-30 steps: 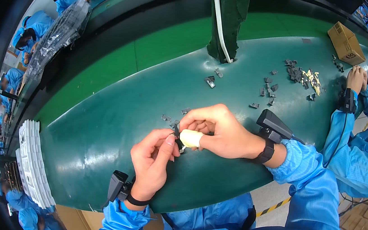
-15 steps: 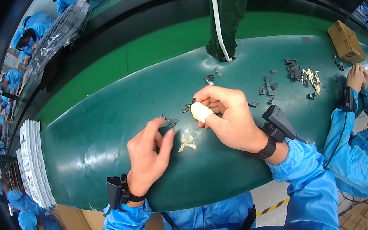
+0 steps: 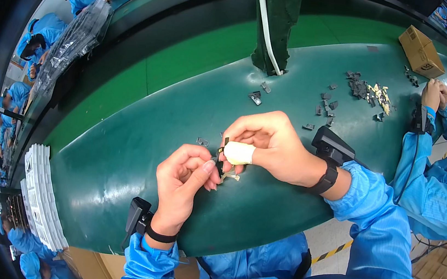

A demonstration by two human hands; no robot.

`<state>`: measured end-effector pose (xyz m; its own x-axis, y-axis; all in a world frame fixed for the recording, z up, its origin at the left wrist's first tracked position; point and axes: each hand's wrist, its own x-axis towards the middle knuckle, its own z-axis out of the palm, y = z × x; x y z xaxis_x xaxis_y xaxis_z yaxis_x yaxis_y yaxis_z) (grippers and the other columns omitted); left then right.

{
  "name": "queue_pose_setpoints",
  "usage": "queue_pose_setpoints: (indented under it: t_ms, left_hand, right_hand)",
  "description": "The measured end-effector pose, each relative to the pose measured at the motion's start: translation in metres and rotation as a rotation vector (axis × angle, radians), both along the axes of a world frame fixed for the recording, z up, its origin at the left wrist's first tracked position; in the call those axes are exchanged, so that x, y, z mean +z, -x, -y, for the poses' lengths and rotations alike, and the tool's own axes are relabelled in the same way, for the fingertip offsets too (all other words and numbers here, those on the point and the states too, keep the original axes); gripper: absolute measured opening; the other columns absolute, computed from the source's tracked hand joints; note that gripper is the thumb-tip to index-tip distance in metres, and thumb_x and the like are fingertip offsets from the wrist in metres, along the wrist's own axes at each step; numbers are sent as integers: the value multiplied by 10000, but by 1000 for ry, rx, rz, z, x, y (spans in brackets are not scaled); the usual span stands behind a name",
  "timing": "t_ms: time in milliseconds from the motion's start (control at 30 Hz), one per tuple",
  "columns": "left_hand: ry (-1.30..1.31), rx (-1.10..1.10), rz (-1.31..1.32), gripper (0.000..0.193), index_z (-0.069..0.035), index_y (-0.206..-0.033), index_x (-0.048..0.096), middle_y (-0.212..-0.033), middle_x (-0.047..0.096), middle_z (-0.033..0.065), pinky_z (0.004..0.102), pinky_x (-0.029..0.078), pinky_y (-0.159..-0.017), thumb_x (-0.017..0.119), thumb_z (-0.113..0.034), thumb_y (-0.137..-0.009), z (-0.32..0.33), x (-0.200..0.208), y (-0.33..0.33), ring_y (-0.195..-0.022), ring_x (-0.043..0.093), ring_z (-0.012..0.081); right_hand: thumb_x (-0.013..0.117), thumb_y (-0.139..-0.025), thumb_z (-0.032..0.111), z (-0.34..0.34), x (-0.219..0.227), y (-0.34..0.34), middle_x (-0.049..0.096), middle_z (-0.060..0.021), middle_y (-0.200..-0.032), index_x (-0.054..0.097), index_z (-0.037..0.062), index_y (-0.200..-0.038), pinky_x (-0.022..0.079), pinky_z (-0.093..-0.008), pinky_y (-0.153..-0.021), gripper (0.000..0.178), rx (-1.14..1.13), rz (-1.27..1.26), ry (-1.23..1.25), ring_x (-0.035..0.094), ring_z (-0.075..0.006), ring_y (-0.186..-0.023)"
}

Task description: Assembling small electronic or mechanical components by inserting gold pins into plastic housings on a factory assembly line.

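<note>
My left hand [image 3: 181,181] is closed, its thumb and forefinger pinching a small black plastic part [image 3: 219,165]. Close against it, my right hand [image 3: 275,145] grips a small dark piece [image 3: 226,142] at the fingertips. A pale yellow cover [image 3: 239,153] wraps the right thumb. Where the two pieces meet is too small to make out. Cream paper-like scraps [image 3: 232,177] lie on the green table under my fingers. One loose black part [image 3: 202,141] rests just beyond my left hand.
More black parts [image 3: 255,97] lie near the green post [image 3: 275,30]. Farther right are a black pile [image 3: 357,88], cream strips [image 3: 381,97] and a cardboard box [image 3: 421,52]. A co-worker's hands [image 3: 434,94] are at the right. White stacked trays [image 3: 43,196] stand left.
My left hand has closed on a black part from the table and moved right. My right hand has come slightly down and left, so the hands now meet.
</note>
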<state>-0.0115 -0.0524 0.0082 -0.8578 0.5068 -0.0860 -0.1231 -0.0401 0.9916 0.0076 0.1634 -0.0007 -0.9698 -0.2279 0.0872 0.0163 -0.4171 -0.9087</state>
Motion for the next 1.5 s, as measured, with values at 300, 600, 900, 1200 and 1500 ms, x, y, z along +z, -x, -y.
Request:
queue_pose_setpoints:
  t_ms: [300, 600, 900, 1200, 1500]
  left_hand:
    - [-104, -121, 40, 156, 20, -1016, 605, -906, 697, 95, 254, 528, -736, 684, 55, -887, 4, -3, 1, -801, 663, 130]
    - [-110, -130, 165, 155, 38, -1017, 617, -907, 700, 111, 251, 522, -706, 675, 79, -879, -3, 12, -2, -822, 669, 133]
    - [78, 81, -129, 184, 35, -1049, 608, -821, 702, 102, 240, 532, -599, 681, 58, -881, 1, -2, -2, -671, 665, 140]
    - [154, 161, -286, 211, 76, -1105, 602, -867, 711, 123, 272, 576, -701, 663, 61, -903, -6, -11, -14, -775, 697, 167]
    - [200, 215, -409, 191, 33, -1064, 670, -947, 733, 91, 246, 573, -754, 722, 25, -880, -8, -16, -17, -894, 741, 165]
  right_hand:
    - [688, -913, -1, -1, 2, -3, 702, -125, -973, 662, -58, -1057, 584, -298, -795, 156, 205, 8, 3, 702, -175, -891]
    - [659, -898, -1, -1, 5, 0, 705, -93, -830, 651, -57, -970, 548, -231, -613, 93, 158, 31, -17, 687, -119, -707]
    - [589, -901, -18, 3, 2, 0, 702, -90, -771, 652, -63, -919, 533, -222, -550, 80, 65, 97, -132, 678, -108, -649]
    - [627, -921, -22, 9, -3, -7, 696, -82, -867, 653, -56, -984, 554, -246, -658, 76, 59, 83, -208, 665, -111, -738]
    - [620, -911, -30, 9, -5, -10, 690, -74, -853, 645, -52, -967, 559, -252, -672, 65, 16, 36, -262, 666, -108, -747]
